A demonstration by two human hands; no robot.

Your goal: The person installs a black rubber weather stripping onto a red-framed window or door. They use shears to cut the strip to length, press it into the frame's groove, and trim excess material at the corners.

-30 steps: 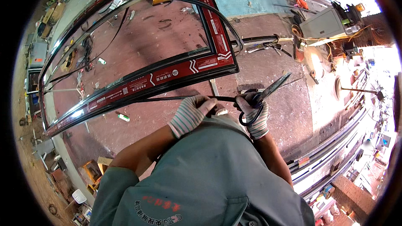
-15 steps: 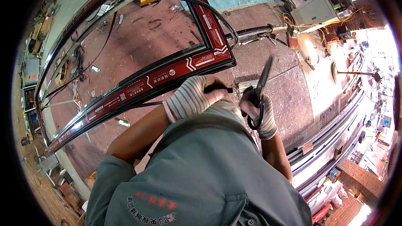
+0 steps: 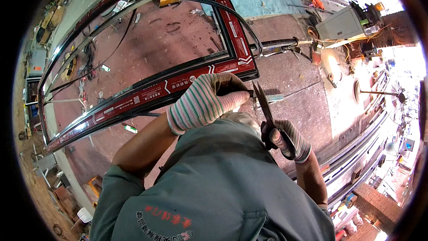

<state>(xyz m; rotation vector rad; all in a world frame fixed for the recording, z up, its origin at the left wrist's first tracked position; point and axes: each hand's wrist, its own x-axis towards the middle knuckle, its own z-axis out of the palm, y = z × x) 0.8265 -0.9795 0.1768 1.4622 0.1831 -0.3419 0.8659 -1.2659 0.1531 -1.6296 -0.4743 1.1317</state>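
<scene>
My left hand [image 3: 207, 100], in a striped knit glove, is closed in a pinch on a thin black strip, perhaps a rubber seal. The strip's short end [image 3: 252, 93] pokes out past the fingertips; most of it is hidden by the glove. My right hand [image 3: 290, 140], gloved as well, grips black-handled scissors [image 3: 265, 102] with fingers in the loops. Their blades point up and away, slightly parted, right beside the strip's end. Just beyond my left hand lies a large black window or door frame [image 3: 151, 90] covered in dark red printed film.
A long black strip [image 3: 214, 3] loops over the frame's far corner. On the reddish floor lie a green-and-white small item [image 3: 130, 129] and scraps. A grey metal cabinet [image 3: 341, 27] stands far right, near a fan [image 3: 379, 93]. Long metal profiles [image 3: 356, 151] are stacked at right.
The scissors have swung from pointing up-right to up-left, their blades now parted and beside the strip's end. My left hand has shifted slightly right and up; the view has moved a little.
</scene>
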